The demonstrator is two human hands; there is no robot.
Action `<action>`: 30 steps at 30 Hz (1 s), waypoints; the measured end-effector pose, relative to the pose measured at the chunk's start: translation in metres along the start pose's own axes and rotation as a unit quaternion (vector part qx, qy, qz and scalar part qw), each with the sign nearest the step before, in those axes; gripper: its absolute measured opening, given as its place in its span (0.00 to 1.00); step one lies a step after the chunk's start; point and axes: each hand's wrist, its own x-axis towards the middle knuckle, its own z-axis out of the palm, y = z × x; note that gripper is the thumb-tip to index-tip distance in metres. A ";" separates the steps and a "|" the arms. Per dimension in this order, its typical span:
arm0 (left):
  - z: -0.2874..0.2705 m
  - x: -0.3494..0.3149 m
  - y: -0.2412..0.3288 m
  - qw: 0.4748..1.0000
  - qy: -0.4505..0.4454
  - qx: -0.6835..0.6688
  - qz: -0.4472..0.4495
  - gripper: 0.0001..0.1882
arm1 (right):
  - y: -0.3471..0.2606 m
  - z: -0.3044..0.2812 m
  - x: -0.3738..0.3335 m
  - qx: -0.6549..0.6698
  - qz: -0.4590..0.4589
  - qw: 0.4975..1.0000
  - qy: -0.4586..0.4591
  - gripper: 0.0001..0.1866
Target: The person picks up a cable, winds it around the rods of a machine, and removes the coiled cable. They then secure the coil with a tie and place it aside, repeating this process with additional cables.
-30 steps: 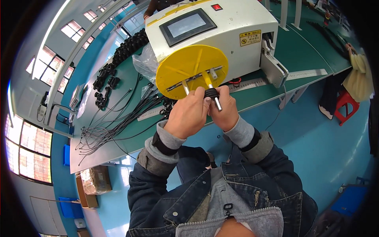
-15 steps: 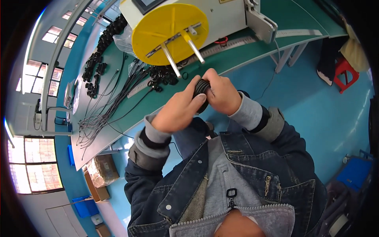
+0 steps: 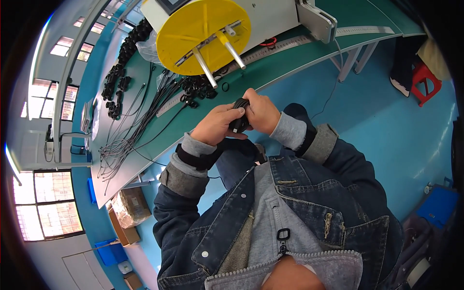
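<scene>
My left hand (image 3: 216,123) pinches the black cable coil (image 3: 238,120) between thumb and fingers, and my right hand (image 3: 262,114) closes on its opposite side; the coil sits between both hands, with the green desk (image 3: 280,67) ahead of them. Should either grip slacken, the turns could, in my judgement, spring apart or fall to the floor (image 3: 377,125), since I cannot make out a tie binding them. The coil is compact and rounded, with a flexible-looking jacket; beyond my hands, two smooth metal rods (image 3: 205,69) project from a flat yellow disc (image 3: 186,31).
</scene>
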 end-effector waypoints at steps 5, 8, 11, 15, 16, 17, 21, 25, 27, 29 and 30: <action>-0.012 0.012 -0.015 0.995 -0.067 0.063 -0.031 0.16 | 0.004 0.006 -0.007 -0.037 -0.077 0.996 0.007 0.09; -0.008 0.018 -0.026 0.983 -0.003 0.170 -0.063 0.14 | 0.005 -0.002 -0.010 -0.153 -0.068 0.982 -0.089 0.09; 0.000 0.018 -0.037 0.965 -0.070 0.252 -0.003 0.12 | 0.016 -0.006 -0.015 -0.196 -0.087 0.965 -0.153 0.09; -0.004 0.012 -0.050 0.973 -0.082 0.215 0.016 0.10 | 0.024 -0.001 -0.022 -0.087 -0.117 0.978 -0.152 0.10; -0.006 0.011 -0.055 0.982 -0.072 0.173 0.009 0.09 | 0.022 0.004 -0.027 -0.007 -0.094 0.988 -0.126 0.10; -0.009 0.013 -0.062 0.982 -0.072 0.172 0.012 0.09 | 0.021 0.008 -0.030 0.072 -0.070 0.990 -0.099 0.10; -0.024 0.031 -0.084 0.983 -0.017 0.179 -0.024 0.08 | 0.044 0.026 -0.030 -0.059 -0.149 0.985 -0.064 0.13; -0.020 0.029 -0.098 0.996 -0.046 0.071 0.025 0.07 | 0.040 0.020 -0.022 -0.143 -0.117 0.968 -0.167 0.14; -0.022 0.031 -0.101 0.996 -0.044 0.071 0.026 0.07 | 0.034 0.018 -0.016 -0.166 -0.096 0.960 -0.205 0.14; -0.023 0.029 -0.105 0.997 -0.040 0.065 0.026 0.07 | 0.024 0.017 -0.009 -0.206 -0.052 0.938 -0.274 0.14; -0.021 0.026 -0.108 0.998 -0.025 0.039 0.037 0.07 | 0.017 0.011 -0.005 -0.206 -0.053 0.936 -0.280 0.14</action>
